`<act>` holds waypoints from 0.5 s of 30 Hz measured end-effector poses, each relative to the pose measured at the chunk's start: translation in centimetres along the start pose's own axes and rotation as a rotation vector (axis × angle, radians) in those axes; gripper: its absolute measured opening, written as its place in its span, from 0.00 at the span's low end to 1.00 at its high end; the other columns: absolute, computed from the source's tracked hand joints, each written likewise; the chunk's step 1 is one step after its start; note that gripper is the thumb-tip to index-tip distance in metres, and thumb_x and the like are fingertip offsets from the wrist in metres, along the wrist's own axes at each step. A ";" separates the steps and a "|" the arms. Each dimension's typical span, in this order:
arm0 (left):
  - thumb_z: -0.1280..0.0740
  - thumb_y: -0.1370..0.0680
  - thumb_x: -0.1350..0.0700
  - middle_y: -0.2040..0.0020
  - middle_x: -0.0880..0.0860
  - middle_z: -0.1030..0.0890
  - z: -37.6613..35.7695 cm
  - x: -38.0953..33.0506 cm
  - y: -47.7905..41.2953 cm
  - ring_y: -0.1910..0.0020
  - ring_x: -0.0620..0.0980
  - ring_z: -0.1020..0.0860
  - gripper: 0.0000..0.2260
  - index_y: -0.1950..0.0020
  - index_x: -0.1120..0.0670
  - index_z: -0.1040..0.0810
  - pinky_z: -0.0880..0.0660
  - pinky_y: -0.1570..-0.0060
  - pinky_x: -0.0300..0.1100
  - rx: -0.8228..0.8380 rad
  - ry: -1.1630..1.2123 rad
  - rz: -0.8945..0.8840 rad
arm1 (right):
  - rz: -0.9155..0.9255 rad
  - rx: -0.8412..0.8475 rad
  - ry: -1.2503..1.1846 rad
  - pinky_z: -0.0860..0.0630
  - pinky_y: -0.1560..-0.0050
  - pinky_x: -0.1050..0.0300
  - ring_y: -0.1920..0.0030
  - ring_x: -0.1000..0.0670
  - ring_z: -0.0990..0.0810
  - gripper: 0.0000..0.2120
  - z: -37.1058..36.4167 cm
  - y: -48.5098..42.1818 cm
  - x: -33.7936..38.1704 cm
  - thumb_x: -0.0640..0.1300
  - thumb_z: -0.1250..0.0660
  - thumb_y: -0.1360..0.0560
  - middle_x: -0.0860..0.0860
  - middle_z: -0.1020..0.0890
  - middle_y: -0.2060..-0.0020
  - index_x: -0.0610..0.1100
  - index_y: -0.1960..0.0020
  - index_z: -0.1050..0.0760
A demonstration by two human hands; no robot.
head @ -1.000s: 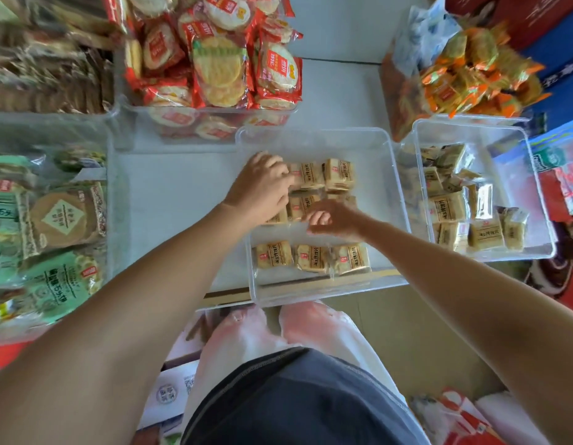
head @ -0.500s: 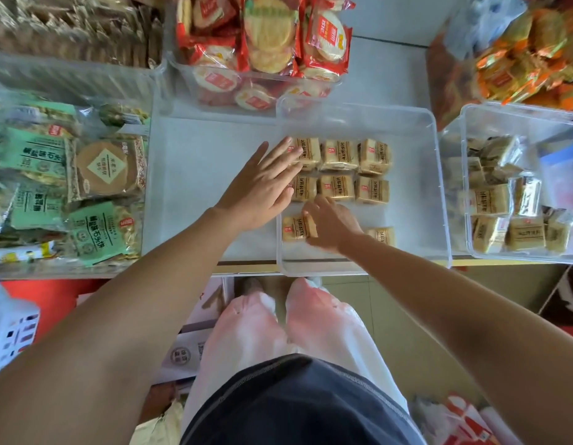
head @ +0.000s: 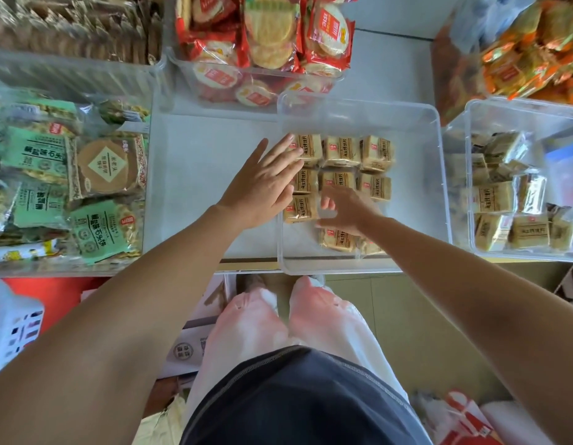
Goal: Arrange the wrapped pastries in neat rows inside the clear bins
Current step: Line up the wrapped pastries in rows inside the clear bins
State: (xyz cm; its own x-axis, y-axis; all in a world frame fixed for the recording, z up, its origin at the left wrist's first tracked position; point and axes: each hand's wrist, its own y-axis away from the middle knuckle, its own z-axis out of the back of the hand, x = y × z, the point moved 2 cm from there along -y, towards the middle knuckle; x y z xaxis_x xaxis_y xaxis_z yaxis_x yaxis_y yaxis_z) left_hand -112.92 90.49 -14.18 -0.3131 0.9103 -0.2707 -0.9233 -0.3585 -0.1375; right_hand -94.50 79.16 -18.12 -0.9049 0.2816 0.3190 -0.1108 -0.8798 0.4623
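Note:
Several beige wrapped pastries (head: 341, 151) lie in rows inside the middle clear bin (head: 416, 155). My left hand (head: 262, 181) lies flat with straight fingers against the left ends of the rows, fingertips on the far-left pastry (head: 310, 146). My right hand (head: 346, 210) reaches in from the right with spread fingers over the third row, beside one pastry (head: 300, 208). Two more pastries (head: 338, 240) lie near the bin's front wall, partly under my right wrist.
A second clear bin (head: 471, 130) at the right holds a loose heap of the same pastries. Bins of red rice-cracker packs (head: 269, 33), green snack packs (head: 37, 162) and orange packs (head: 529, 53) surround the work area. The white table's front edge (head: 246, 261) runs below the bins.
My left hand has opened flat and stayed at the rows' left end. My right hand has pulled back from the second row to the third. A front-row pastry now lies in the third row.

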 end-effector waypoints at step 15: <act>0.53 0.19 0.52 0.25 0.56 0.34 0.2 -0.8 0.0 0.22 0.55 0.45 0.24 0.30 0.60 0.28 0.47 0.25 0.58 -0.012 0.030 0.082 | 0.078 0.136 0.109 0.28 0.42 0.54 0.47 0.51 0.28 0.29 0.7 3.1 -2.1 0.52 0.25 0.36 0.51 0.25 0.45 0.46 0.41 0.32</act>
State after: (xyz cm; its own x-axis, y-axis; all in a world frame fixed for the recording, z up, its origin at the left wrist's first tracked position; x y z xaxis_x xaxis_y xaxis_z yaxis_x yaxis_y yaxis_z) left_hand -112.67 89.82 -13.79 -0.3806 0.8712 -0.3100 -0.8921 -0.4342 -0.1252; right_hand -92.66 76.06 -16.77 -0.9487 0.1646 0.2698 0.0114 -0.8353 0.5497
